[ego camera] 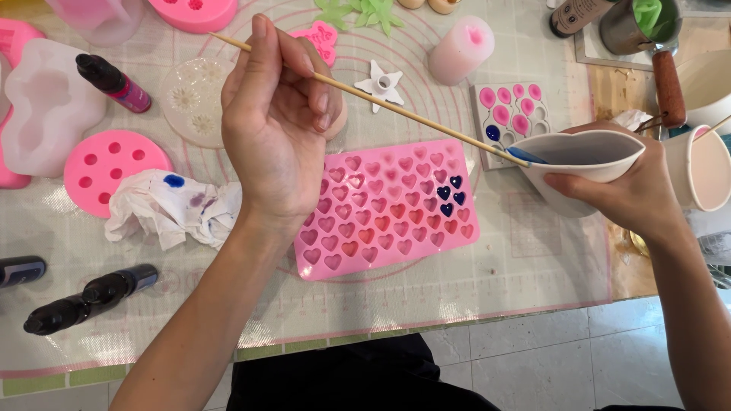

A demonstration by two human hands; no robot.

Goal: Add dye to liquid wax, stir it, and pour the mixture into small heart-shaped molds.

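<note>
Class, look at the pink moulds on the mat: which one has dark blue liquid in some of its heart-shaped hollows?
The rectangular pink heart mould at the centre. A few hearts near its right edge are dark blue; the round pink mould on the left has only plain holes.

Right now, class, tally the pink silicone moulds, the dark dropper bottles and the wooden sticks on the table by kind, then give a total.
Pink moulds: 4, heart tray, round holed disc, round mould at the top edge, small mould
Dark dropper bottles: 3
Wooden sticks: 1, held in the left hand
Total: 8
</note>
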